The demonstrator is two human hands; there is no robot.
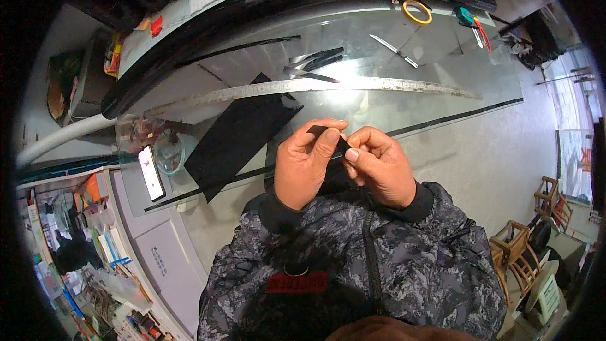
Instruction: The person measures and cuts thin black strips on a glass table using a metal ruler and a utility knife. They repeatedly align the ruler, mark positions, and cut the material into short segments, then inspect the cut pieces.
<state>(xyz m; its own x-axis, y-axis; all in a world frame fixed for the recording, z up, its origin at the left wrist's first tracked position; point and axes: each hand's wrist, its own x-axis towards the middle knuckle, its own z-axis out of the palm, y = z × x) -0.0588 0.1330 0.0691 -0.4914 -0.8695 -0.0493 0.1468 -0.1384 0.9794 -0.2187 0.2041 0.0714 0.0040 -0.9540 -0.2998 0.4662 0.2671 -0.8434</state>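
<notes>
My left hand (pixel 307 163) pinches a small black strip or piece of thin material (pixel 317 131) between thumb and fingers. Across from it, my right hand (pixel 377 165) grips the same piece with thumb and curled fingers. Both hands are close together in front of my body, at the glass tabletop's front edge. To their left a large black sheet (pixel 233 139) lies on the glass (pixel 435 69). Beyond them are a long steel ruler (pixel 410 85), several narrow black strips (pixel 309 69) and a knife-like silver tool (pixel 394 50).
A phone (pixel 150 173) and glass dish (pixel 167 153) lie on the left. A long black roll (pixel 252 0), yellow tape ring (pixel 417 12) and teal tool (pixel 466 16) are at the back. A cluttered shelf (pixel 82 246) stands lower left, wooden chairs (pixel 508 251) lower right.
</notes>
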